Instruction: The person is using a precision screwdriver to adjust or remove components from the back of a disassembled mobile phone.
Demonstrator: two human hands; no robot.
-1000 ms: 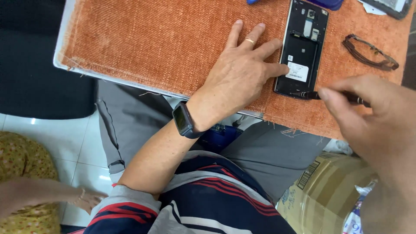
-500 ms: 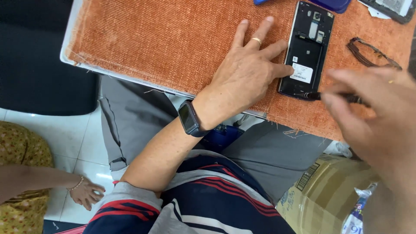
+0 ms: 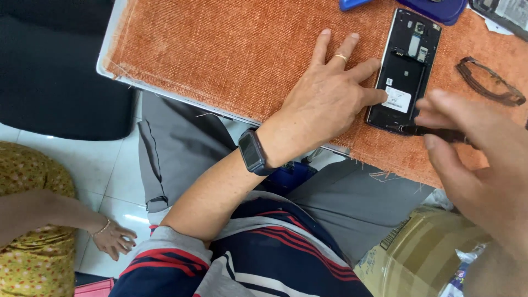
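The opened phone (image 3: 406, 71) lies on the mat (image 3: 231, 49), between both hands, a loose frame (image 3: 489, 82) to its right

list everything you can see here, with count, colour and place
phone: 1, black, back cover off, on the mat under the left fingertips
tool: 1, thin, dark, tip at the phone's lower edge
mat: 1, orange woven, covers the table
frame piece: 1, dark, on the mat right of the phone
blue case: 1, top edge
cardboard box: 1, tan, lower right
other person's hand: 1, with bracelet, lower left
watch: 1, dark, left wrist
left hand: flat, steadying the phone
right hand: pinching the tool
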